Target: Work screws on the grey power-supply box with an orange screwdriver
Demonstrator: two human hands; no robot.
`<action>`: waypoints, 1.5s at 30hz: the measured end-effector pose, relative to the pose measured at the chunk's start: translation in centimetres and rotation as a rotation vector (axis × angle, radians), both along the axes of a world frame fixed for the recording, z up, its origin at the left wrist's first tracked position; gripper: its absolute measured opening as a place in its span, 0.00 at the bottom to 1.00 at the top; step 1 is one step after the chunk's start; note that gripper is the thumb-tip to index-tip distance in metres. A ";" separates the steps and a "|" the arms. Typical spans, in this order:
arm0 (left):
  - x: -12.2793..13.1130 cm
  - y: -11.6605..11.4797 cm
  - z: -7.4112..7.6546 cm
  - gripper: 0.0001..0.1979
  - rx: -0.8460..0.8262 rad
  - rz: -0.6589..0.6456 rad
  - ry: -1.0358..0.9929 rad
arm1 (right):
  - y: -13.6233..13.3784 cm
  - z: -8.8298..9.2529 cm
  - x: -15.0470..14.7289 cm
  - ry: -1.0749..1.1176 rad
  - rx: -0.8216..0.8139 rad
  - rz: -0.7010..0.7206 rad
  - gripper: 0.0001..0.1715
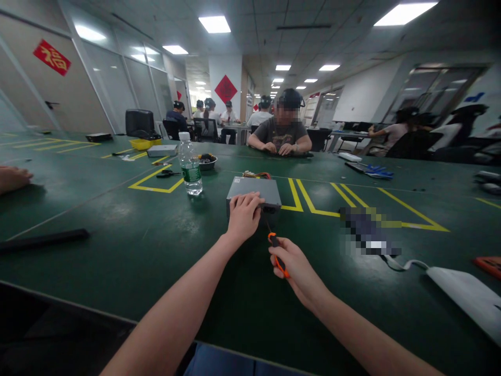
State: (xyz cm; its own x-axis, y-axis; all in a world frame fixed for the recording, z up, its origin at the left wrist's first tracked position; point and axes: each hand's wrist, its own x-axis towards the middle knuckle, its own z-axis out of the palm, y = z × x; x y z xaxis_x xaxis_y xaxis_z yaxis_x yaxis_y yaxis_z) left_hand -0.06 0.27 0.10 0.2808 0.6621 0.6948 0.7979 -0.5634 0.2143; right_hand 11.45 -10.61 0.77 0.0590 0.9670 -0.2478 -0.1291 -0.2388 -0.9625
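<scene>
A grey metal computer power supply (pixel 270 188) sits on the green table in front of me, its bundle of coloured wires (pixel 256 175) at the far side. My left hand (pixel 245 215) lies over its near edge, with the fingers across the top. In my right hand (pixel 295 263) is a screwdriver (pixel 279 258) with an orange and black handle. Its shaft points up toward the near face of the power supply, close to the socket. Whether the tip touches a screw cannot be made out. A clear water bottle (pixel 190 175) stands to the left of the power supply.
Behind the bottle is a metal bowl (pixel 209 163) with dark items. A blurred-out phone-like thing (pixel 366 232) and a white cabled device (pixel 465 292) lie right. A black bar (pixel 43 240) and another person's hand (pixel 13 178) are left. A person (pixel 284 130) sits opposite.
</scene>
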 end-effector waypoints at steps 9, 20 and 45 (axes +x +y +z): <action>-0.5 0.5 0.1 0.11 0.000 -0.058 0.019 | -0.4 4.4 6.4 -0.845 0.407 0.159 0.13; -1.0 0.7 0.1 0.12 -0.010 -0.076 0.038 | -0.7 5.0 8.0 -1.124 0.849 -0.061 0.07; -0.9 0.4 0.0 0.16 -0.012 -0.071 0.054 | -0.4 3.2 6.4 -1.373 1.058 -0.050 0.03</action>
State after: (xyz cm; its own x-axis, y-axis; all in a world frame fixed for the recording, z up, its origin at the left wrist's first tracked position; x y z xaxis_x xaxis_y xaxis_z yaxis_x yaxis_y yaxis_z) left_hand -0.99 0.63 0.09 0.3642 0.6471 0.6698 0.7665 -0.6167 0.1791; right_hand 17.85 -10.97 3.95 -0.3007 0.6551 0.6931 0.8639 0.4950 -0.0930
